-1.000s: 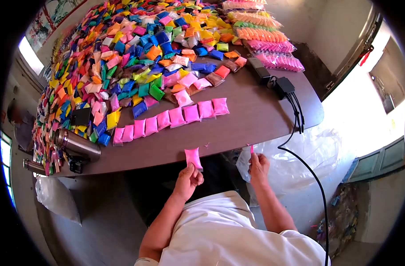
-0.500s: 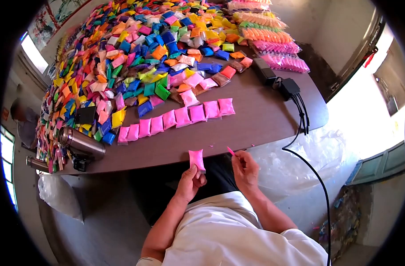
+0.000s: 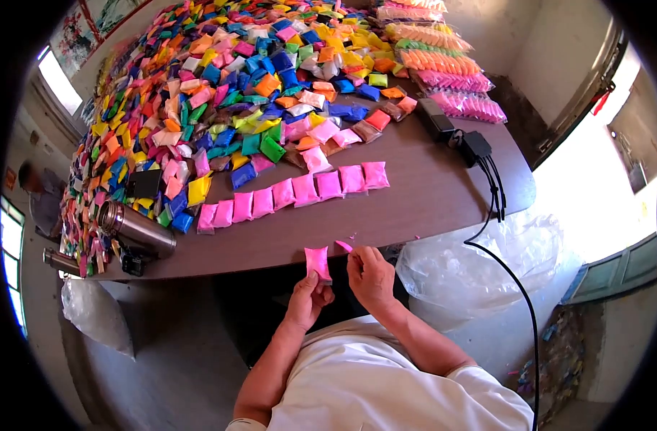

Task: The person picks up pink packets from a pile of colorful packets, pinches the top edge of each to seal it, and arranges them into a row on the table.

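Between the thumb and fingers of my left hand (image 3: 308, 300) a pink packet (image 3: 317, 263) is held upright, just off the table's front edge. My right hand (image 3: 372, 276) is closed, and a thin pink strip (image 3: 343, 246) sticks out from its fingertips beside the packet. The two hands are apart. Beyond them on the brown table (image 3: 271, 241), several pink packets (image 3: 282, 194) lie side by side in a slanting row. Small pink scraps (image 3: 353, 235) lie near the table edge.
A large heap of coloured packets (image 3: 221, 93) covers the table's back and left. Clear bags of packets (image 3: 458, 79) are stacked at the back right. A steel flask (image 3: 138, 228) lies left; a black box with cables (image 3: 476, 147) sits right. A person (image 3: 44, 197) is at far left.
My right hand has moved left with the pink strip, closer to the packet. My left hand keeps its hold on the packet. The whole view has shifted slightly.
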`<state>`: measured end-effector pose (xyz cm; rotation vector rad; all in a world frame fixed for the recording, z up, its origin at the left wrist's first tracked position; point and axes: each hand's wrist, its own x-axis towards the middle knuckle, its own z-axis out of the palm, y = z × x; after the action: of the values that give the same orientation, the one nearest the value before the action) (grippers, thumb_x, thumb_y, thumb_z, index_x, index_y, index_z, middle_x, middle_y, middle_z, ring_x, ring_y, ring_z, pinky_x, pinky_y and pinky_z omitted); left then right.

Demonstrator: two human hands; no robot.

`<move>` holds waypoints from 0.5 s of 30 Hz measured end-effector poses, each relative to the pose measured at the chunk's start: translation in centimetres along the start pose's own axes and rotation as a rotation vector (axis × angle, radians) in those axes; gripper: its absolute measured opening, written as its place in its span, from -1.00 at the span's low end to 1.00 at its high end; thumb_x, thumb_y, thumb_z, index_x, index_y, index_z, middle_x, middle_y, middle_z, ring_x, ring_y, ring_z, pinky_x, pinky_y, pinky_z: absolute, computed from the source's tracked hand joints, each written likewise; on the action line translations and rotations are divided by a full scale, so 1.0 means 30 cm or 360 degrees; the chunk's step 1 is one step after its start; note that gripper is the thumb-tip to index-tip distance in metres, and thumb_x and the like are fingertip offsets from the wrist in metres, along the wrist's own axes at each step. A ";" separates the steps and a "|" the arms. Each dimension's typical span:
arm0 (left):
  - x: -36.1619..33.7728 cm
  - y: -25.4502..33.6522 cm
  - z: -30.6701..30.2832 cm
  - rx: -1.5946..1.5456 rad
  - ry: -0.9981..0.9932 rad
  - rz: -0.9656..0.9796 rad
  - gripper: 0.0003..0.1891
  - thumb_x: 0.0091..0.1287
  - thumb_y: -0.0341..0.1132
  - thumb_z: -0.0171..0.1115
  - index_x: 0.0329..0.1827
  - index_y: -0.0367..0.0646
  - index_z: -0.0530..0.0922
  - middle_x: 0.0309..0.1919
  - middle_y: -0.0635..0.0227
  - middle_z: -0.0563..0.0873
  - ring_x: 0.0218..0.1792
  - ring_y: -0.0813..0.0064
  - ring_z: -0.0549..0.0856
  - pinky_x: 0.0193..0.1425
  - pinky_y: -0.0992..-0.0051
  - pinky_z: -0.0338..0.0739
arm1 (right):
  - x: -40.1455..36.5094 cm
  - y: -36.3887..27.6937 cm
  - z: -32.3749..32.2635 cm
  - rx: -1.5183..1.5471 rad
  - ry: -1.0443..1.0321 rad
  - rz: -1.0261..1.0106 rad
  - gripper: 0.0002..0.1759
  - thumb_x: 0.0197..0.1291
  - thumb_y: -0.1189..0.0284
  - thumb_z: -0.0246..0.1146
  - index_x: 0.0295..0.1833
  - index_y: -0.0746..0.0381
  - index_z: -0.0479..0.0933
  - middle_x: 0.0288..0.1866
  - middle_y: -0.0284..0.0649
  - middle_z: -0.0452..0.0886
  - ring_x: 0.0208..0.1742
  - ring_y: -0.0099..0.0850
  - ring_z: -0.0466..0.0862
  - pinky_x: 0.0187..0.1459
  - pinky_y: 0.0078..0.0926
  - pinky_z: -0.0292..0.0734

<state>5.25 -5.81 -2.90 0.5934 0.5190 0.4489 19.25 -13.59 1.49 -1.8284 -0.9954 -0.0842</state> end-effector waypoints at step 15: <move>0.001 -0.008 -0.002 0.0171 0.0090 0.0041 -0.58 0.38 0.05 0.09 -0.54 -0.03 0.38 -0.62 0.38 0.53 -0.57 0.52 0.48 -0.42 0.53 0.31 | -0.011 0.019 0.007 0.0355 0.0156 0.0489 -0.88 0.13 0.54 0.28 -0.37 0.30 0.46 -0.60 -0.17 0.49 -0.57 -0.50 0.47 -0.48 -0.54 0.39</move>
<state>5.29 -5.95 -3.10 0.6929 0.5924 0.4653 19.34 -13.71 0.81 -1.7318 -0.6208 0.1193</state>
